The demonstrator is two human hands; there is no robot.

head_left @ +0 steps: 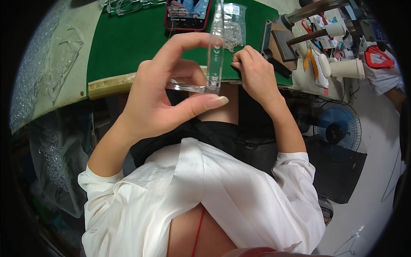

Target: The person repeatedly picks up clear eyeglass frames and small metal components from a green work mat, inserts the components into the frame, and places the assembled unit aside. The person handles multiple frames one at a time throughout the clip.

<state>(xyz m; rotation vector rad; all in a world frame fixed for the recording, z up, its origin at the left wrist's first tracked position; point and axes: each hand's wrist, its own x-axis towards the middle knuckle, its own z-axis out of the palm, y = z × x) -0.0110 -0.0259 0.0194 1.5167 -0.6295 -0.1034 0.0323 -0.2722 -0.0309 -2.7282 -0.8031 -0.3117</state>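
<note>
Clear frame (pixel 215 60) gripped in the left hand (pixel 158 88), its upright arm at the forefinger and its lower corner just above the thumb. The right hand (pixel 259 70), apart from the left, lies to the right of the frame at the near edge of the green mat (pixel 128 45); its fingertips are drawn together, and whether they pinch anything cannot be told. Beyond that hand, small bits (pixel 232 42) lie in and beside a bag (pixel 239 26). Markings: pale print on the frame's arm, a white label on the bag, lines of text on the phone (pixel 187 23).
</note>
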